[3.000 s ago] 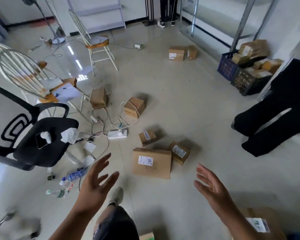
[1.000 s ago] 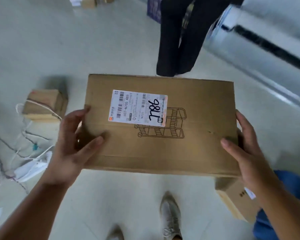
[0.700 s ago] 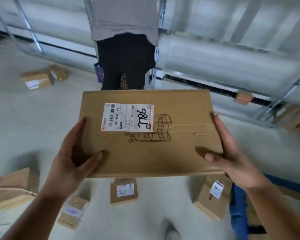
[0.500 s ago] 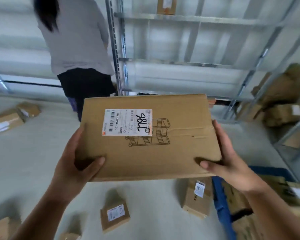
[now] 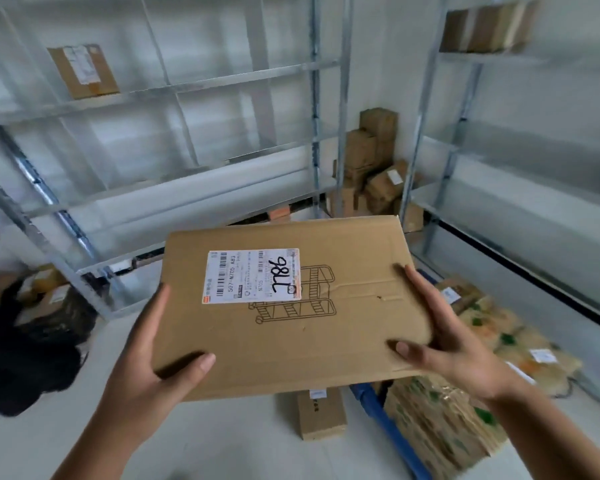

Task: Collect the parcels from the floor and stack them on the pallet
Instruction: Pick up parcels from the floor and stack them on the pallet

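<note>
Hands: two; the left hand [image 5: 153,368] is gripping the near left corner of the flat parcel [image 5: 291,327], thumb on top and fingers underneath; the right hand [image 5: 444,344] is clasping the right edge the same way.
Held parcel: one, being carried level above the floor, bearing one white label [image 5: 253,276] with "786" handwritten.
Floor parcel: one small box [image 5: 321,415] is lying just below the held one, beside the blue pallet [image 5: 378,410].
Pallet load: several printed cartons [image 5: 440,427] are sitting stacked there; the count is unclear through blur.
Far corner: a heap of boxes [image 5: 374,174] is leaning between two metal shelving units [image 5: 187,84].
Upper shelves: one box [image 5: 84,71] at left, more at right.
Change: half a second ago a standing person was filling the upper left; the view is now swinging right, showing shelves, with only a dark shape [image 5: 21,348] left at the edge. The grip is staying unchanged.
</note>
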### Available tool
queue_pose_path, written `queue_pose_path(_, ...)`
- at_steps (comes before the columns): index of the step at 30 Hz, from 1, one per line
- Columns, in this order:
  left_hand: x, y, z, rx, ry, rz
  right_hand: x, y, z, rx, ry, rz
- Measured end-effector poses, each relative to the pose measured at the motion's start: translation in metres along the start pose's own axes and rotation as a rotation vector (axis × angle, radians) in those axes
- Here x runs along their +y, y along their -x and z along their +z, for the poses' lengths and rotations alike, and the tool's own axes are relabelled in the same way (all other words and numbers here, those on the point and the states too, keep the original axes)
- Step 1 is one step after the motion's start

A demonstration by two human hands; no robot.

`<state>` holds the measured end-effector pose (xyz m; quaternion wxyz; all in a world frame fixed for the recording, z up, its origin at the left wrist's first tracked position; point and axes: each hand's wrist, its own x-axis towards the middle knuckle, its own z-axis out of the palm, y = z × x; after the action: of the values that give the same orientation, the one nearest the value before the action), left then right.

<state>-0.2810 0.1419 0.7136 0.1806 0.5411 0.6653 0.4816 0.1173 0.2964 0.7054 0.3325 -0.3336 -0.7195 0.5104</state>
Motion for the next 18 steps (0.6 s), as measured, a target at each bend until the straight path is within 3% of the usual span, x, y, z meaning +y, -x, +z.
queue_pose_path(8, 0.002, -0.053, 0.124, -0.248, 0.107, 0.02, 0.035, 0.058, -0.067, 0.276, -0.012, 0.188)
queue_pose_path(18, 0.013, -0.12, 0.24, -0.649, 0.21, 0.181, 0.024, 0.143, -0.071, 0.679, 0.083, 0.406)
